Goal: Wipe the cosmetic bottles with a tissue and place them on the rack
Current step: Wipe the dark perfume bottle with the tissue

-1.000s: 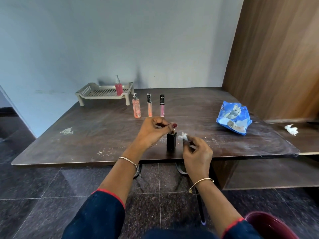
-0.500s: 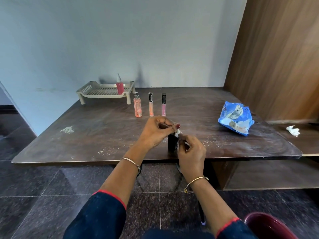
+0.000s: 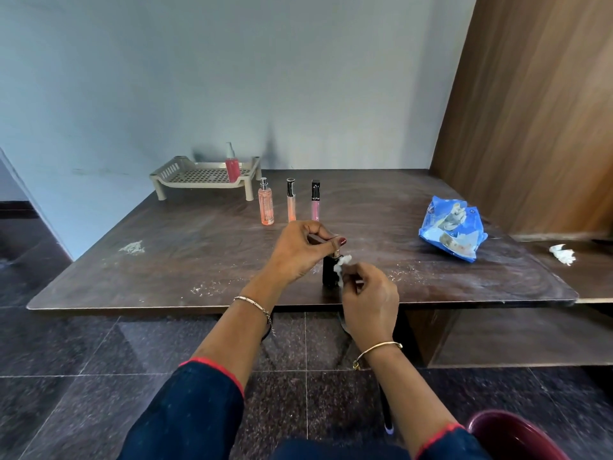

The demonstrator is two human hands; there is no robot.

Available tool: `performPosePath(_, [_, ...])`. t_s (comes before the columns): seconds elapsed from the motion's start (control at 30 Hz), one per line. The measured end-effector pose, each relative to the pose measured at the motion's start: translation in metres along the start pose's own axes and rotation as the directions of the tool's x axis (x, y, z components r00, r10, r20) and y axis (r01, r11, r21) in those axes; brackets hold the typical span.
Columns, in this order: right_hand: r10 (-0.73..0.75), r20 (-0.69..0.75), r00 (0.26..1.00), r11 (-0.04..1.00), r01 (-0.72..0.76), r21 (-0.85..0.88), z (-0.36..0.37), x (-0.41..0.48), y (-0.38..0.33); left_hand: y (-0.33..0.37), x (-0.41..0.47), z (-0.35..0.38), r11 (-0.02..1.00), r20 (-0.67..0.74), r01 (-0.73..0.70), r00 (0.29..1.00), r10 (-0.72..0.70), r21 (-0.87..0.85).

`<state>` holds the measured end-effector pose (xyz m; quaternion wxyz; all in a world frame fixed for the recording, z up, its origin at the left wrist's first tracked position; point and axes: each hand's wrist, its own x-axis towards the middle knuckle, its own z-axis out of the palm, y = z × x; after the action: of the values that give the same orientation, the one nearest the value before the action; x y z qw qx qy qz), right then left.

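Fingers (image 3: 319, 232) of our left hand (image 3: 298, 250) are curled together over the top of the black bottle (image 3: 329, 273), with a red-nailed tip at its gold neck, pinching it there. A dark piece shows inside the curl, and we cannot tell what it is. Fingers (image 3: 359, 272) of our right hand (image 3: 371, 300) are bent inward and pinch a small white tissue (image 3: 342, 264), which touches the upper right side of the bottle. The bottle stands upright on the dark wooden table (image 3: 199, 254), near its front edge and between our two hands. Farther back, three more items stand upright in a row, near one another but apart: a peach spray bottle (image 3: 266, 204), an orange tube (image 3: 291, 203) and a pink tube (image 3: 315, 203), the two tubes with dark caps. Behind these, at the wall, the beige perforated rack (image 3: 172, 171) carries one red bottle (image 3: 233, 165), upright at its right end. A crumpled blue packet (image 3: 452, 227) lies on the right part of the table, well apart from our hands. On a lower ledge to the far right we see a crumpled white wad (image 3: 562, 254). White specks and smears mark the table surface. Each wrist bears a thin bangle, and both sleeves are dark blue with red trim. A maroon rounded object (image 3: 510, 438) shows at the lower right corner.
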<state>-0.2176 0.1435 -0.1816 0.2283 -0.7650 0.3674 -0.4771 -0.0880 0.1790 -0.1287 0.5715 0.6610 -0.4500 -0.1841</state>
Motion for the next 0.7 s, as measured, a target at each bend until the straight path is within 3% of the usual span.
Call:
performPosePath(0.17, [-0.164,0.045,0.985,0.985,0.162,0.051,0.006,0.0,-0.009,0.005,-0.003,0.0,1.0,-0.001,-0.005,1.0,0.005,0.028])
performPosePath(0.3, [-0.121,0.153,0.981,0.985,0.138,-0.108,0.01,-0.022,0.004,0.005,-0.004,-0.001,1.0,0.007,0.002,1.0,-0.002,-0.001])
performPosePath(0.43, [-0.165,0.084,0.983,0.939,0.182,-0.292,0.004,-0.019,0.004,0.006,-0.004,0.001,1.0,0.0,0.008,1.0,-0.008,-0.027])
performPosePath(0.6, [-0.172,0.066,0.983,0.963,0.182,-0.2,0.003,-0.017,0.005,0.008,-0.005,0.0,0.999,0.012,0.006,1.0,-0.006,-0.032])
performPosePath(0.7, [-0.082,0.025,0.996,0.996,0.083,-0.044,0.002,-0.007,0.011,0.007,-0.004,0.0,0.999,0.006,0.006,1.0,-0.006,-0.043])
